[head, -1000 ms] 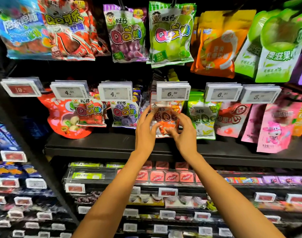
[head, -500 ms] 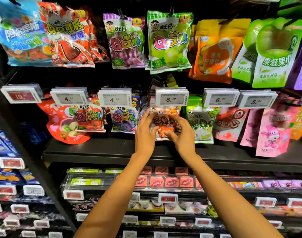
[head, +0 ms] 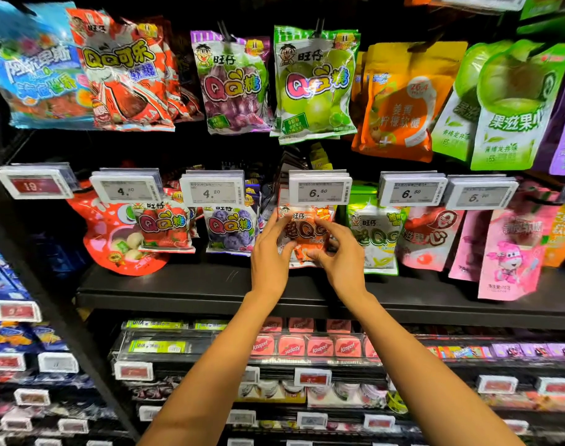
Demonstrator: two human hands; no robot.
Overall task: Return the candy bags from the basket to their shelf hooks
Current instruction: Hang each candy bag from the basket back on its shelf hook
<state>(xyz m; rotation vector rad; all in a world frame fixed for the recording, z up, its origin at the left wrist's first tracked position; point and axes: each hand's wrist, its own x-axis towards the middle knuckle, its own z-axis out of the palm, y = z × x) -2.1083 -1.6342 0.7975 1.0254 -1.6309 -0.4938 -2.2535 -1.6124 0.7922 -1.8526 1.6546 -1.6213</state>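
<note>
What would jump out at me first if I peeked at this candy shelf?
Two hands meet in the middle: the left hand and the right hand both hold an orange candy bag just under a white price tag reading 6.50. Above them hangs a bright green candy bag. Far to the right, on the same row as the hands, hangs a pink bag with a cartoon figure.
</note>
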